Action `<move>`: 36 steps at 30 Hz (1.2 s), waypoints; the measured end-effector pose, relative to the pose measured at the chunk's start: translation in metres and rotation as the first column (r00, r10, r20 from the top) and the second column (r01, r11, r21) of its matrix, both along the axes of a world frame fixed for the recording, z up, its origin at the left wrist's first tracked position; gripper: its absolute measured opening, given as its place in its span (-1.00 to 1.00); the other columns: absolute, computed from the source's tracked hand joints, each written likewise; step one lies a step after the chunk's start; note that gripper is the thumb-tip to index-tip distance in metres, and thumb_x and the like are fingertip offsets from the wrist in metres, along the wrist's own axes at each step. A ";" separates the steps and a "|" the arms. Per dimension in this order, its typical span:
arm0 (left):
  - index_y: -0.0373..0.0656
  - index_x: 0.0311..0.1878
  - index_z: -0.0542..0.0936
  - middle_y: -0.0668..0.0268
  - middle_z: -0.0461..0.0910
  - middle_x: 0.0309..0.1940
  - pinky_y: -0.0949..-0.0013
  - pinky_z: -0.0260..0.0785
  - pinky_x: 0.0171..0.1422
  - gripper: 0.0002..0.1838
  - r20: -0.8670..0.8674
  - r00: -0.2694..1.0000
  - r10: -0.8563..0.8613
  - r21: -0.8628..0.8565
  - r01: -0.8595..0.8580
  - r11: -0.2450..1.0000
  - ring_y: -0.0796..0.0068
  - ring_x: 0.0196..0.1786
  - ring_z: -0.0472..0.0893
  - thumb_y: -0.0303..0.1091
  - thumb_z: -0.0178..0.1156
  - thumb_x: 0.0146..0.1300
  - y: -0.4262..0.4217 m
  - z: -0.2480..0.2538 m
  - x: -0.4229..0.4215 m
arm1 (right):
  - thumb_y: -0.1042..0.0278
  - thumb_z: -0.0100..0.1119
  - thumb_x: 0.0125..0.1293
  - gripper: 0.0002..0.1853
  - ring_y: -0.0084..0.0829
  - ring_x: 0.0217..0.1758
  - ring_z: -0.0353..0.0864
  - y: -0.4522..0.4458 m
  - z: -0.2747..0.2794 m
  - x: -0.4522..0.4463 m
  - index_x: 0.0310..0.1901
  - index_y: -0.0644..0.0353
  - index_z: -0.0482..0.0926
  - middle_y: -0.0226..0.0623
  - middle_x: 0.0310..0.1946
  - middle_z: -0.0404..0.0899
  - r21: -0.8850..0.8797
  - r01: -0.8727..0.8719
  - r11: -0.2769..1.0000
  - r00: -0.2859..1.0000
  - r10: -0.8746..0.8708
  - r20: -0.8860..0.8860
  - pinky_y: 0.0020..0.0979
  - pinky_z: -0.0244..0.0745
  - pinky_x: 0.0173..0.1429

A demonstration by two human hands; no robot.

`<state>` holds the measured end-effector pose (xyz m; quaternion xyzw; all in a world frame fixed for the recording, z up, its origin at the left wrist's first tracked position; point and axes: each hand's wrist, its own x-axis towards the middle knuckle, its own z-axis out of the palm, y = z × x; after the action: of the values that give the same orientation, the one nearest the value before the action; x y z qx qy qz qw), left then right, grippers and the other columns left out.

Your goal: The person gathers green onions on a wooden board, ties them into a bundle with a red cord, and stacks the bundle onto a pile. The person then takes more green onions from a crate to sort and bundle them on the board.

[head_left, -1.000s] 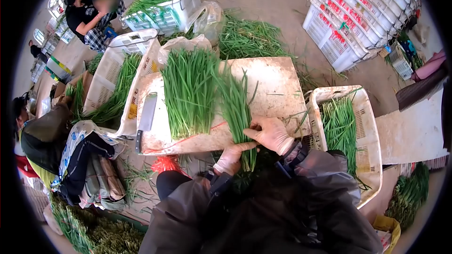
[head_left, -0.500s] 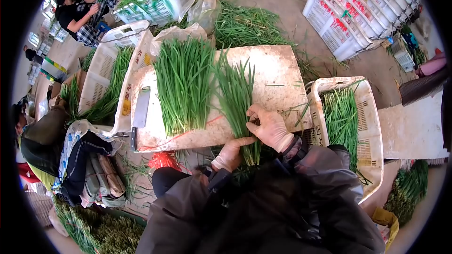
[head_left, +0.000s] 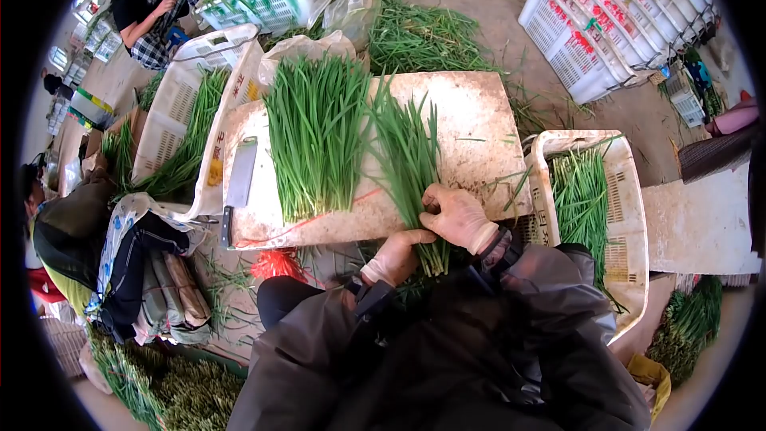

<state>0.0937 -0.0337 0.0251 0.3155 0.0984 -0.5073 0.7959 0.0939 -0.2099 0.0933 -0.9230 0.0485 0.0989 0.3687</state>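
Note:
My gloved left hand [head_left: 396, 257] is wrapped round the lower part of a small bunch of garlic chives [head_left: 405, 148], whose leaf tips lie over the board. Just above it, my gloved right hand [head_left: 457, 217] has thumb and fingers pinched together at the bunch's right side; the fingertips partly hide what they grip. The cut ends stick out below my hands, over my lap. A larger pile of garlic chives [head_left: 315, 140] lies on the stained white board [head_left: 479, 112], left of the bunch. A cleaver [head_left: 241, 175] rests at the board's left edge.
White crates of chives stand at the left [head_left: 243, 84] and right [head_left: 630, 215]. Loose leaves [head_left: 427, 36] heap behind the board. Stacked crates [head_left: 582, 32] stand at the back right. Red plastic string [head_left: 278, 265] hangs at the front edge. A person [head_left: 144, 12] sits at the far left.
The view has shifted slightly. My hands stay at the bunch, with the left hand's fingers now curled closer beneath the right. The seated person's arms have moved a little.

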 end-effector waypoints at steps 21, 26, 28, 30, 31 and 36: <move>-0.23 0.20 0.64 0.25 0.75 0.00 0.26 0.59 0.22 -0.69 -0.119 0.977 0.177 0.006 -0.177 0.984 0.32 0.02 0.73 -0.34 0.31 0.47 -0.002 0.020 -0.004 | 0.58 0.37 0.36 -0.73 -0.56 -0.28 0.70 -0.019 0.038 0.000 0.07 0.33 0.64 -0.36 -0.30 0.72 0.687 0.075 0.722 0.994 0.002 -0.111 -0.48 0.64 -0.15; -0.25 0.11 0.68 0.20 0.77 -0.12 0.21 0.62 0.17 -0.72 -0.057 0.990 0.126 0.135 -0.118 0.984 0.24 -0.05 0.75 -0.44 0.34 0.36 -0.001 0.027 0.001 | 0.58 0.37 0.39 -0.76 -0.57 -0.18 0.72 -0.022 0.083 -0.002 0.06 0.26 0.65 -0.39 -0.19 0.72 0.815 0.034 0.579 0.983 0.126 -0.130 -0.48 0.69 -0.12; -0.26 0.09 0.68 0.19 0.77 -0.14 0.19 0.63 0.13 -0.73 -0.044 0.989 0.138 0.136 -0.131 0.982 0.23 -0.06 0.75 -0.46 0.34 0.35 0.000 0.019 0.001 | 0.58 0.39 0.40 -0.74 -0.56 -0.11 0.72 -0.034 0.096 0.001 0.09 0.21 0.67 -0.41 -0.08 0.71 0.839 0.014 0.543 0.992 0.098 -0.080 -0.49 0.73 -0.06; -0.27 0.08 0.68 0.18 0.77 -0.15 0.17 0.63 0.10 -0.73 -0.058 0.985 0.162 0.139 -0.153 0.978 0.21 -0.08 0.75 -0.48 0.33 0.33 0.002 0.014 0.001 | 0.48 0.36 0.43 -0.74 -0.54 -0.08 0.74 -0.060 0.096 0.007 0.12 0.19 0.66 -0.38 -0.08 0.70 0.812 -0.016 0.584 0.992 -0.094 0.087 -0.49 0.67 -0.06; -0.27 0.09 0.68 0.18 0.77 -0.14 0.16 0.64 0.09 -0.72 -0.079 0.981 0.179 0.140 -0.167 0.976 0.20 -0.08 0.76 -0.49 0.33 0.33 0.002 0.015 0.002 | 0.43 0.34 0.46 -0.70 -0.51 0.00 0.75 -0.078 0.081 0.016 0.18 0.22 0.64 -0.29 -0.01 0.72 0.895 0.056 0.443 0.953 -0.292 0.084 -0.44 0.66 -0.01; -0.26 0.14 0.66 0.15 0.77 -0.12 0.15 0.64 0.10 -0.68 -0.076 0.982 0.171 0.053 -0.167 0.985 0.16 -0.08 0.76 -0.52 0.32 0.32 0.004 0.030 0.006 | 0.07 0.40 0.44 -0.45 -0.07 0.15 0.75 -0.118 0.064 0.020 0.25 0.35 0.61 0.04 0.10 0.74 -0.083 0.435 0.897 0.872 -0.397 0.286 -0.18 0.64 0.29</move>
<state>0.0995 -0.0300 0.0556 0.3036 0.1685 -0.4479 0.8239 0.1134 -0.3284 0.1571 -0.9199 0.2042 -0.1093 0.3165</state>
